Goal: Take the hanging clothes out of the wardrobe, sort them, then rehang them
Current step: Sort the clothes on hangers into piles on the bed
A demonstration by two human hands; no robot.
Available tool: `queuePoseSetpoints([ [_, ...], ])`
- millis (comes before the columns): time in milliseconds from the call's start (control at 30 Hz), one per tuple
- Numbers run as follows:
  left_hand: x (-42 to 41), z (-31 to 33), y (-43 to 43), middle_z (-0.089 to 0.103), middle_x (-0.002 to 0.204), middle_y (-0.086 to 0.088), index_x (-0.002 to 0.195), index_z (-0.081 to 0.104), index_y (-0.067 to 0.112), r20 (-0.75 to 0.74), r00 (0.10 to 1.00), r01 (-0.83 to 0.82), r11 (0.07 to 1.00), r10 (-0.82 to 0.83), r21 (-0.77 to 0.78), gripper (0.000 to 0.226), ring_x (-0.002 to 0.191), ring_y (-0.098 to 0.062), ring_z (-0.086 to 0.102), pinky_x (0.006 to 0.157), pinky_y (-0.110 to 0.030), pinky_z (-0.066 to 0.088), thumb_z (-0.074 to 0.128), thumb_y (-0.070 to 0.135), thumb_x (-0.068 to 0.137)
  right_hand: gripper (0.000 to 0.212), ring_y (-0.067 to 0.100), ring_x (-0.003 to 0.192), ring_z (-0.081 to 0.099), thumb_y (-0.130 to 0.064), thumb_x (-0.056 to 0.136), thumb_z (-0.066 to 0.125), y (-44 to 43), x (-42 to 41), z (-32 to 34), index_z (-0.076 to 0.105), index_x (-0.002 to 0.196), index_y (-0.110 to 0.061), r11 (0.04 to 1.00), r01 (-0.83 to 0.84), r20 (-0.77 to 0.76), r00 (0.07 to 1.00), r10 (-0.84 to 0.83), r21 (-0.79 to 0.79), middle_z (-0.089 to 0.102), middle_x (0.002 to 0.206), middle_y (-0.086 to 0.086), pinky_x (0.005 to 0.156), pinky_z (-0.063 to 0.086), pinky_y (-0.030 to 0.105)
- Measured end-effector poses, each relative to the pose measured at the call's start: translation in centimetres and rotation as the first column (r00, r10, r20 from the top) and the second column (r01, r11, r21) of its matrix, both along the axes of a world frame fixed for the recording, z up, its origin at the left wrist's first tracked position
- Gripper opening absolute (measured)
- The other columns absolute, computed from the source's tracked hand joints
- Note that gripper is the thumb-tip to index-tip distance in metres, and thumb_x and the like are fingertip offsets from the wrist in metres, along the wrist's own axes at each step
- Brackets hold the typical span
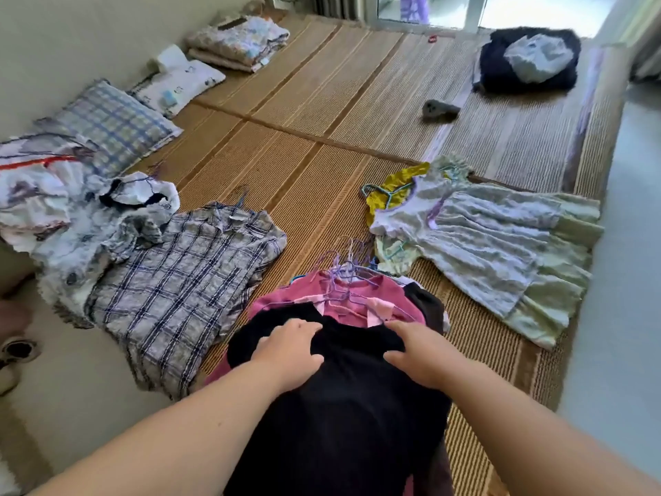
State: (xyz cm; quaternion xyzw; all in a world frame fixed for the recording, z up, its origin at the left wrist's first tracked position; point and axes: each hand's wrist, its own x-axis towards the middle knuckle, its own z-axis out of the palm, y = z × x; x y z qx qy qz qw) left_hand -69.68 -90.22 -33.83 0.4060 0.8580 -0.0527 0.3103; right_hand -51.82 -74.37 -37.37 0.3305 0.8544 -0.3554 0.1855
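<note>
A black garment (343, 417) lies on top of a pile of pink clothes (361, 295) on purple wire hangers (343, 270), at the near middle of a bed. My left hand (289, 352) and my right hand (418, 352) both rest on the black garment's shoulders, fingers bent over the cloth. To the left lies a grey plaid shirt (186, 284) beside a heap of white and grey patterned clothes (71, 216). On the right lies a pale lilac and green dress (493, 252) on a teal hanger, over a yellow garment (397, 191).
A woven straw mat (322, 112) covers the bed. Pillows (114, 119) and folded bedding (239, 41) line the left wall. A dark furry item with a pale bag (529, 59) lies far right, a small grey object (440, 109) near it. The bed's edge runs along the right.
</note>
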Motion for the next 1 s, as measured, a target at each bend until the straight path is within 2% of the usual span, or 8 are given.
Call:
queuePoseSetpoints([
  [100,-3.7,-3.7,-0.1,0.029,0.151,0.005,0.143,0.03,0.035,-0.016,0.995,0.096,0.993,-0.097,-0.061,0.064,0.136,-0.022,0.031,0.107,-0.045,0.031,0.053,0.044,0.085,0.08,0.021,0.131,0.04,-0.04,0.079,0.063,-0.2,-2.1,-3.8,0.02,0.146,-0.038,0.993,0.115,0.016,0.993,-0.114,-0.014,0.041,0.145,0.003,0.105,0.039,0.038],
  [233,-8.2,-8.3,0.0,0.024,0.153,0.002,0.145,0.028,0.034,-0.028,0.985,0.167,0.98,-0.171,-0.111,0.066,0.14,-0.023,0.026,0.11,-0.047,0.03,0.052,0.046,0.085,0.094,0.023,0.143,0.02,-0.054,0.076,0.06,0.2,-3.4,-9.3,0.007,0.149,-0.031,0.958,0.287,0.207,0.938,-0.278,-0.013,0.015,0.157,0.002,0.111,0.028,0.048],
  [367,-10.7,-11.2,0.0,0.017,0.156,-0.001,0.146,0.023,0.034,-0.013,0.984,0.173,0.977,-0.176,-0.123,0.07,0.141,-0.027,0.023,0.111,-0.048,0.028,0.053,0.046,0.084,0.052,0.026,0.127,0.043,-0.045,0.093,0.042,-0.4,-3.9,-11.6,0.027,0.142,-0.035,0.918,0.339,0.183,0.908,-0.377,0.207,0.04,0.141,0.001,0.099,0.036,0.047],
  [467,-11.3,-11.9,0.1,0.015,0.157,-0.002,0.148,0.021,0.034,0.016,0.979,0.206,0.971,-0.205,-0.123,0.074,0.141,-0.029,0.025,0.112,-0.047,0.027,0.055,0.047,0.083,0.03,0.025,0.113,0.054,-0.034,0.094,0.044,-0.9,-3.8,-10.9,0.049,0.123,-0.03,0.911,0.268,0.19,0.922,-0.337,0.312,0.056,0.121,0.001,0.088,0.043,0.04],
  [600,-10.9,-11.1,0.2,0.016,0.156,-0.004,0.149,0.016,0.031,-0.003,0.981,0.192,0.981,-0.192,-0.023,0.08,0.141,-0.03,0.022,0.112,-0.048,0.027,0.057,0.046,0.082,0.015,0.023,0.096,0.059,-0.015,0.089,0.052,-2.0,-3.3,-8.7,0.063,0.099,-0.02,0.914,0.389,-0.011,0.921,-0.39,0.118,0.064,0.1,0.003,0.075,0.042,0.027],
  [733,-11.0,-8.0,-0.4,0.021,0.155,-0.006,0.15,0.009,0.026,-0.06,0.985,0.165,0.986,-0.162,0.039,0.079,0.14,-0.03,0.022,0.112,-0.047,0.027,0.053,0.046,0.087,0.043,-0.007,0.077,0.058,-0.005,0.084,0.059,-3.5,-2.3,-4.0,0.059,0.075,-0.048,0.886,0.458,-0.196,0.865,-0.463,-0.071,0.065,0.08,-0.023,0.064,0.037,0.005],
  [867,-11.0,-2.2,-2.3,0.056,0.13,-0.004,0.137,0.04,0.028,0.007,0.998,0.058,0.977,-0.061,0.207,0.047,0.12,-0.028,0.048,0.1,-0.044,0.039,0.045,0.041,0.093,0.042,-0.002,0.065,0.062,-0.006,0.086,0.061,-4.6,-1.0,1.6,0.064,0.073,-0.046,0.879,0.456,-0.229,0.848,-0.477,-0.141,0.067,0.073,-0.021,0.059,0.042,0.01],
  [1000,-10.4,4.7,-6.1,0.066,0.104,-0.003,0.107,0.057,0.027,0.099,0.995,-0.032,0.935,-0.004,0.354,0.019,0.101,-0.025,0.058,0.087,-0.039,0.045,0.042,0.034,0.097,0.031,0.008,0.06,0.063,-0.006,0.087,0.061,-5.0,-0.1,7.7,0.066,0.077,-0.035,0.904,0.414,-0.27,0.863,-0.427,-0.107,0.068,0.076,-0.004,0.054,0.047,0.021],
])
